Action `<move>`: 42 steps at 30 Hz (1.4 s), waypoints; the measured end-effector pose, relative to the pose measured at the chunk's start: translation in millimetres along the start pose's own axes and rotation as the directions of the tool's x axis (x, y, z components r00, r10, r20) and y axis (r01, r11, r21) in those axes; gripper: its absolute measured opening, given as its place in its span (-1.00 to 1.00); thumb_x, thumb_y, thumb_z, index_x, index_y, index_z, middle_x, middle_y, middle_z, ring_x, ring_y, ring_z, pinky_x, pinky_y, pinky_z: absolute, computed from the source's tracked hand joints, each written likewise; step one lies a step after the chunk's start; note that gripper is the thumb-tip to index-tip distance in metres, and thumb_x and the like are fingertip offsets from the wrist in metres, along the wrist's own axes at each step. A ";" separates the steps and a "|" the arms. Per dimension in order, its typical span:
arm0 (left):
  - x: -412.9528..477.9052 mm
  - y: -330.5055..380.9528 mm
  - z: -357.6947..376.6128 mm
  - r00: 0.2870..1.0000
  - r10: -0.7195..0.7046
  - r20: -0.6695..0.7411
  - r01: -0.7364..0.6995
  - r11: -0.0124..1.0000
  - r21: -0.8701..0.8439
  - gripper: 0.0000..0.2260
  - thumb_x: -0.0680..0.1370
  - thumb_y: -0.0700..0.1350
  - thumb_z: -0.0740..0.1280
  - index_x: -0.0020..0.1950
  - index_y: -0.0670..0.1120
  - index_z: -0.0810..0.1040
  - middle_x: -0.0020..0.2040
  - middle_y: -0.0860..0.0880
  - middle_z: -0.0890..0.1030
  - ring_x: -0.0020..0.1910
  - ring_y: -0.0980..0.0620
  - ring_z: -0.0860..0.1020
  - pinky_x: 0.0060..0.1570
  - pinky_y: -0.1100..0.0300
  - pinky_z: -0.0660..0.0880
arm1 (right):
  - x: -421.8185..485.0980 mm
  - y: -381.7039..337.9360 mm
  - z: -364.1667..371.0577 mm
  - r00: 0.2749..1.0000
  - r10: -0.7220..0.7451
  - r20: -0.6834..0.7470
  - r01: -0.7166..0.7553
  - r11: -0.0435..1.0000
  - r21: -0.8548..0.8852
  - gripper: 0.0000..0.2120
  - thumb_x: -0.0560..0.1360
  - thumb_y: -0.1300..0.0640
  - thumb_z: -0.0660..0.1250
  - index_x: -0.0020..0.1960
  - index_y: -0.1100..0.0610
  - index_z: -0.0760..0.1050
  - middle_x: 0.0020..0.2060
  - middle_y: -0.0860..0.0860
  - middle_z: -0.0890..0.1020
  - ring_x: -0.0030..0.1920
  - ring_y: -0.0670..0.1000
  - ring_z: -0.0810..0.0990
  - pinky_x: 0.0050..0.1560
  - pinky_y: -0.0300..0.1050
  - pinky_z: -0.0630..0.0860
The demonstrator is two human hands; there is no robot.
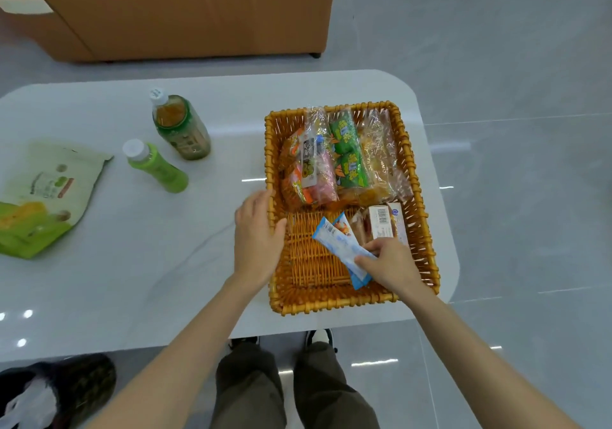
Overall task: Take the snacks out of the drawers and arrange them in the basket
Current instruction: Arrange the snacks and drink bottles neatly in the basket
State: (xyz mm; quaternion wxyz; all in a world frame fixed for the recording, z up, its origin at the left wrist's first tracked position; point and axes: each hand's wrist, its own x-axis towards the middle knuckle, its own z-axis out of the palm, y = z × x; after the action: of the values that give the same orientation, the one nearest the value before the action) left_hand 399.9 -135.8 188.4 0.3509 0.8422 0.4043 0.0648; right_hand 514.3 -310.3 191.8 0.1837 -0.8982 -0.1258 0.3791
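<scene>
The arranging step is judged to be in hand. A rectangular orange-brown woven wicker basket [334, 304] is set on the glossy white desk [132, 279], toward 3 o'clock of the desk's middle. Its wall at 9 o'clock is gripped by the left hand [256, 230], thumb inside the rim and fingers outside. Two long blue-and-white plastic snack packets [336, 240], overlapped, are pinched at their near end by the right hand [389, 263]. They are held low over the basket's near half, slanted toward 11 o'clock; whether the weave is touched cannot be told.

Just beside them, at 1 o'clock, a small white cardboard box with a barcode [382, 221] is lodged. The far half, at 12 o'clock, is filled by a row: a crinkled orange bag [290, 177], green foil sachets [347, 150] and clear-wrapped yellow cakes [381, 157]. Bare weave is left at the basket's 7 o'clock corner.

The next move is judged to call for the packets to be laid flat beside the box and let go while the basket is steadied. At 9 o'clock of the basket, a dark green tea bottle [182, 130], a bright green plastic bottle [159, 170] and a green-and-white pouch [49, 193] are left on the desk. No drawer is in view, so what remains to be fetched cannot be told.
</scene>
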 end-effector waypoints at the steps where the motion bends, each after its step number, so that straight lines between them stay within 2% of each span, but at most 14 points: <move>1: 2.2 -3.7 -0.7 0.998 -0.033 0.047 0.033 0.999 0.003 -0.50 0.60 -0.08 0.28 0.51 -0.07 0.22 0.47 -0.08 0.30 0.44 -0.03 0.23 0.37 0.15 0.21 | 8.7 -1.3 7.0 1.000 0.012 0.028 -0.011 1.000 -0.027 -0.76 0.50 0.14 0.35 0.13 0.19 0.60 0.03 0.10 0.65 -0.16 -0.06 0.56 -0.42 -0.31 0.43; 3: 7.4 -12.4 1.8 0.976 -0.130 0.173 0.136 0.990 -0.021 -0.44 0.61 -0.09 0.27 0.55 -0.11 0.12 0.51 -0.09 0.25 0.48 -0.03 0.20 0.40 0.13 0.17 | 26.0 -3.6 24.5 0.997 0.042 0.060 -0.038 0.996 -0.078 -0.79 0.50 0.20 0.32 0.09 0.23 0.61 -0.02 0.15 0.65 -0.16 0.00 0.56 -0.42 -0.27 0.41; 6: 14.9 -25.5 11.1 0.960 -0.154 0.234 0.166 0.985 -0.034 -0.37 0.60 -0.12 0.29 0.57 -0.08 0.02 0.55 -0.07 0.16 0.51 -0.03 0.15 0.43 0.10 0.15 | 46.6 -2.0 50.5 0.994 0.110 0.010 -0.109 0.992 -0.063 -0.79 0.54 0.25 0.23 0.11 0.28 0.55 -0.01 0.21 0.62 -0.07 0.13 0.59 -0.28 -0.12 0.44; 9: 17.8 -28.4 19.7 0.965 -0.097 0.245 0.131 0.983 -0.125 -0.43 0.59 -0.21 0.28 0.53 0.03 0.13 0.42 0.00 0.39 0.37 -0.03 0.39 0.28 0.12 0.35 | 51.8 0.6 70.3 0.990 0.140 -0.029 -0.141 0.988 -0.058 -0.77 0.59 0.22 0.14 0.20 0.27 0.44 0.08 0.22 0.58 0.04 0.18 0.57 -0.12 0.00 0.51; 11: 17.7 -26.7 21.4 0.970 -0.091 0.225 0.127 0.980 -0.152 -0.44 0.59 -0.25 0.26 0.52 0.06 0.15 0.37 0.01 0.45 0.31 -0.03 0.45 0.20 0.17 0.37 | 47.5 2.5 75.1 0.994 0.107 -0.004 -0.105 0.972 -0.212 -0.74 0.62 0.14 0.12 0.26 0.24 0.35 0.14 0.20 0.55 0.12 0.20 0.56 0.01 0.03 0.51; 16: 16.5 -26.6 19.7 0.970 -0.093 0.225 0.131 0.979 -0.157 -0.42 0.59 -0.26 0.26 0.54 0.05 0.12 0.35 0.01 0.48 0.29 -0.01 0.48 0.14 0.26 0.33 | 46.9 -1.0 65.3 0.981 -0.190 -0.046 0.126 0.794 -0.594 -0.61 0.60 0.17 0.19 0.39 0.14 0.20 0.19 0.11 0.53 0.16 0.11 0.56 -0.14 -0.08 0.50; 18: 17.3 -25.9 19.1 0.970 -0.089 0.224 0.124 0.981 -0.148 -0.40 0.58 -0.25 0.27 0.54 0.05 0.11 0.35 0.00 0.48 0.29 -0.01 0.48 0.17 0.22 0.37 | 54.9 -1.6 67.4 0.918 -0.391 0.067 0.339 0.686 -0.643 -0.57 0.56 0.23 0.23 0.40 0.14 0.23 0.32 0.12 0.38 0.33 0.13 0.38 0.08 -0.06 0.49; 20: 19.0 -26.8 18.4 0.970 -0.092 0.227 0.125 0.983 -0.134 -0.39 0.58 -0.25 0.29 0.55 0.05 0.11 0.35 0.00 0.48 0.28 -0.03 0.49 0.22 0.15 0.40 | 66.0 -0.1 74.8 0.859 -0.464 0.219 0.472 0.548 -0.690 -0.46 0.55 0.22 0.24 0.49 0.17 0.16 0.48 0.16 0.16 0.48 0.18 0.14 0.43 0.02 0.21; 23: 20.2 -30.5 18.1 0.966 -0.087 0.244 0.124 0.982 -0.141 -0.38 0.57 -0.24 0.31 0.54 0.06 0.11 0.34 0.02 0.49 0.26 -0.02 0.50 0.21 0.14 0.42 | 78.7 4.9 84.8 0.905 -0.308 0.293 0.410 0.447 -0.795 -0.36 0.62 0.15 0.10 0.56 0.22 -0.17 0.55 0.19 -0.17 0.55 0.18 -0.18 0.52 0.08 -0.20; 25: 20.8 -32.5 18.1 0.963 -0.082 0.258 0.124 0.981 -0.149 -0.37 0.57 -0.23 0.32 0.54 0.07 0.11 0.32 0.02 0.50 0.25 -0.02 0.52 0.20 0.13 0.43 | 81.5 7.5 88.5 0.922 -0.245 0.299 0.378 0.413 -0.828 -0.40 0.65 0.15 0.00 0.54 0.27 -0.23 0.54 0.22 -0.19 0.55 0.18 -0.18 0.53 0.08 -0.19; 28: 22.3 -31.1 17.0 0.957 -0.101 0.270 0.144 0.979 -0.145 -0.37 0.57 -0.23 0.31 0.55 0.07 0.10 0.34 0.01 0.49 0.26 -0.02 0.50 0.22 0.09 0.44 | 78.7 5.1 85.1 0.911 -0.224 0.346 0.408 0.383 -0.829 -0.41 0.64 0.17 0.05 0.55 0.29 -0.15 0.54 0.23 -0.12 0.55 0.19 -0.09 0.54 0.07 -0.11; 32: 21.5 -27.1 10.0 0.944 -0.098 0.316 0.144 0.982 -0.124 -0.38 0.60 -0.19 0.28 0.56 0.06 0.06 0.39 0.01 0.45 0.31 -0.04 0.47 0.24 0.08 0.43 | 68.0 -1.7 70.8 0.889 -0.294 0.351 0.457 0.524 -0.719 -0.41 0.56 0.24 0.24 0.53 0.23 0.11 0.54 0.16 0.07 0.52 0.17 0.09 0.49 0.03 0.10; 37: 11.5 -27.9 -26.9 0.932 -0.159 0.325 0.202 0.974 -0.105 -0.46 0.63 -0.07 0.21 0.57 -0.03 0.07 0.49 -0.05 0.32 0.38 -0.09 0.41 0.34 0.03 0.37 | 23.8 -24.0 38.9 0.877 -0.437 0.201 0.477 0.740 -0.474 -0.59 0.61 0.18 0.18 0.46 0.10 0.31 0.42 0.04 0.37 0.40 0.07 0.32 0.32 -0.06 0.37; 42: -13.8 -41.6 -89.4 0.940 -0.247 0.237 0.288 0.945 -0.158 -0.52 0.64 -0.07 0.20 0.55 -0.01 0.17 0.44 -0.04 0.38 0.32 -0.05 0.45 0.21 0.18 0.38 | -33.5 -65.4 14.6 0.802 -0.591 0.081 0.589 0.762 -0.269 -0.65 0.61 0.15 0.21 0.39 0.06 0.40 0.30 -0.02 0.49 0.31 0.00 0.42 0.24 -0.18 0.38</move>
State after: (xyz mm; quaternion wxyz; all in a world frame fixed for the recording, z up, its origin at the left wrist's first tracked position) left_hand 329.2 -79.9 230.6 0.4766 0.7439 0.4671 -0.0361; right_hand 475.2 -260.3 231.4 0.1647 -0.8313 -0.4534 0.2762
